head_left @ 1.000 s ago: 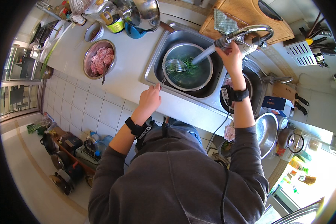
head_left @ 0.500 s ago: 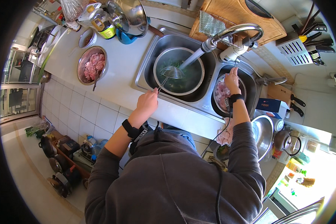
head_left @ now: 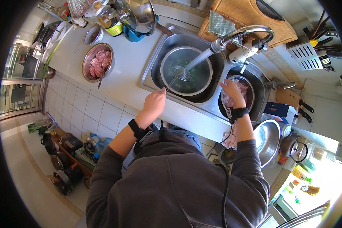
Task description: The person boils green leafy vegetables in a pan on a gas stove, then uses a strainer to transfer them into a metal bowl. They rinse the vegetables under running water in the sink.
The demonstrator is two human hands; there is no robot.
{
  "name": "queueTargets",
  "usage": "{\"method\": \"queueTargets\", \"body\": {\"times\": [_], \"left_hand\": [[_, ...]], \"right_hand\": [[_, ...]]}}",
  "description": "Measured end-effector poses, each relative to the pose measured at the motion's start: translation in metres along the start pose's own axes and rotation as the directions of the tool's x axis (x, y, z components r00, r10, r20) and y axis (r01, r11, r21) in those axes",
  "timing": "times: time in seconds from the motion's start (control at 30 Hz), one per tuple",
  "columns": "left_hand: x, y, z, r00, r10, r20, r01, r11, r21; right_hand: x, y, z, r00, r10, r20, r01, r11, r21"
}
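Note:
My left hand (head_left: 155, 103) is closed round the handle of a wire mesh strainer (head_left: 181, 73). The strainer's bowl hangs over a large metal basin (head_left: 163, 78) in the left sink bowl, where leafy greens (head_left: 186, 84) lie in water. A stream from the curved faucet (head_left: 217, 45) runs down into that basin, beside the mesh. My right hand (head_left: 233, 93) is over a smaller basin of raw meat (head_left: 239, 84) in the right sink bowl. Its fingers are spread and hold nothing I can see. The faucet's lever (head_left: 244, 67) is just beyond it.
A metal bowl of minced meat (head_left: 100, 62) with a utensil stands on the left counter, near a small bowl (head_left: 93, 35) and bottles (head_left: 110, 22). A cutting board (head_left: 250, 17) leans behind the faucet. Knives and utensils fill a white rack (head_left: 304, 55). A big metal bowl (head_left: 271, 146) is at the right.
My right hand has left the faucet's lever and come down and left over the smaller basin, its fingers opening. My left hand keeps hold of the strainer. The view has shifted slightly.

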State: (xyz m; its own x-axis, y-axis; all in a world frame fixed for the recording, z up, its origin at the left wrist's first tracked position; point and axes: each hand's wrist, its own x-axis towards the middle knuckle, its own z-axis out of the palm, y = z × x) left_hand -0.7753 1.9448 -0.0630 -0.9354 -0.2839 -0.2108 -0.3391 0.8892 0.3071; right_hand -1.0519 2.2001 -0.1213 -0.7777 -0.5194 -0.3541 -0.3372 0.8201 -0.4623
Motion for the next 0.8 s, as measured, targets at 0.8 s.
{"method": "queueTargets", "body": {"times": [0.8], "left_hand": [[0.04, 0.013, 0.004, 0.989, 0.111, -0.094, -0.109, 0.994, 0.019]], "right_hand": [[-0.107, -0.04, 0.056, 0.974, 0.013, -0.228, 0.056, 0.954, 0.294]]}}
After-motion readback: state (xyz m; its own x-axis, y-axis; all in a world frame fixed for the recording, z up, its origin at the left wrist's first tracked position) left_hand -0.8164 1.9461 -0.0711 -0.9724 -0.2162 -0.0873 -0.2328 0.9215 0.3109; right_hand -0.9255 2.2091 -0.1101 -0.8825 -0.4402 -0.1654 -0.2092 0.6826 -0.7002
